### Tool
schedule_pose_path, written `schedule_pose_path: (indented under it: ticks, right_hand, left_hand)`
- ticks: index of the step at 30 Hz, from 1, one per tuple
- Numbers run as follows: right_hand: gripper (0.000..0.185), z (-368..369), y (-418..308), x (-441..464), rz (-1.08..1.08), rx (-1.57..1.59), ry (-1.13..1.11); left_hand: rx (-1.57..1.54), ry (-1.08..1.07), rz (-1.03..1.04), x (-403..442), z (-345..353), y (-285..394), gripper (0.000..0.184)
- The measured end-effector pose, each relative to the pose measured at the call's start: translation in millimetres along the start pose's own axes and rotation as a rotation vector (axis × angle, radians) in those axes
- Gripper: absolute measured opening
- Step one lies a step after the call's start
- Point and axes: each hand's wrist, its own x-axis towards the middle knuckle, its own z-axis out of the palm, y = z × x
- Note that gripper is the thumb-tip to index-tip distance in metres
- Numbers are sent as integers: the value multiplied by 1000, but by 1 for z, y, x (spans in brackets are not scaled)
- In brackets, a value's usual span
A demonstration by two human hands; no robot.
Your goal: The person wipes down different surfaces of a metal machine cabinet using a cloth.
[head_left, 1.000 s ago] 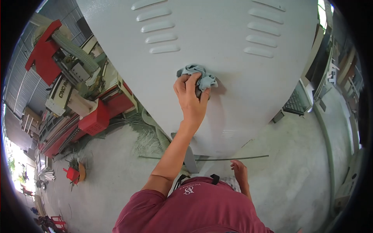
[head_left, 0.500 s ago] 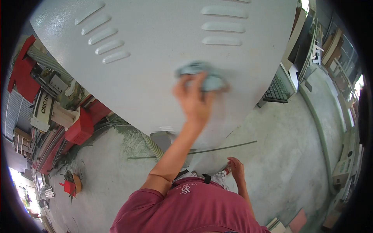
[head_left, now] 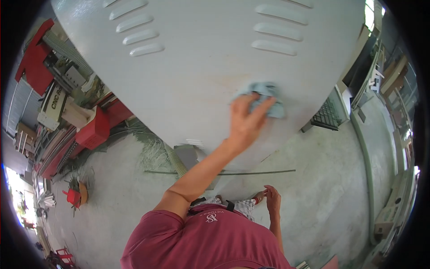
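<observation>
and there it goes, i'm watching the left hand (head_left: 245, 125) slide across: the blue-grey cloth (head_left: 277, 106) sits further right and a touch lower on the pale metal panel (head_left: 192, 89) than 0.5 s ago, now below the right-hand vent slots (head_left: 277, 31)! that lays bare faint brownish marks (head_left: 228, 81) just left of the cloth, so the rubbing is now beside them, not over them. left fingers are clamped on the bunched cloth, pressing it flat to the panel. my other side, the right hand (head_left: 273, 199), hangs low by the hip, fingers slack and loosely bent, nothing showing in them. over to containers: a dark barred crate (head_left: 324, 117) stands right of the panel, contents too dim for me to make out, and 1 red-and-orange tub (head_left: 83, 193) has thin stalks poking up
</observation>
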Motion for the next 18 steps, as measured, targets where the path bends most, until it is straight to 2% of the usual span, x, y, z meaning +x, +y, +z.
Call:
schedule_pose_path:
  ticks: [3, 6, 7, 8, 10, 11, 13, 16, 18]
  right_hand:
    - [23, 9, -16, 4, 6, -9, -50]
    - [24, 27, -27, 10, -6, 8, -120]
    - [25, 33, -29, 12, -26, 26, -137]
    - [25, 39, -31, 15, -33, 20, -149]
    - [26, 50, -38, 19, -136, 35, -174]
    - [26, 53, -43, 20, -137, 32, -179]
    - [27, 59, -56, 21, -175, 33, -219]
    - [27, 63, -65, 18, -186, 49, -246]
    - [26, 60, -72, 16, -206, 39, -249]
  left_hand:
    - [193, 117, -117, -9, -63, -44, 56]
    - [323, 318, -176, -12, -124, -90, 48]
    - [356, 396, -218, -8, -142, -102, 40]
    - [369, 404, -222, -7, -162, -113, 40]
    - [428, 566, -469, -9, -192, -134, 38]
    - [432, 568, -472, -12, -198, -139, 38]
    - [67, 749, -668, -16, -204, -145, 40]
    - [203, 684, -646, -27, -176, -129, 42]
    - [257, 569, -603, -32, -141, -100, 42]
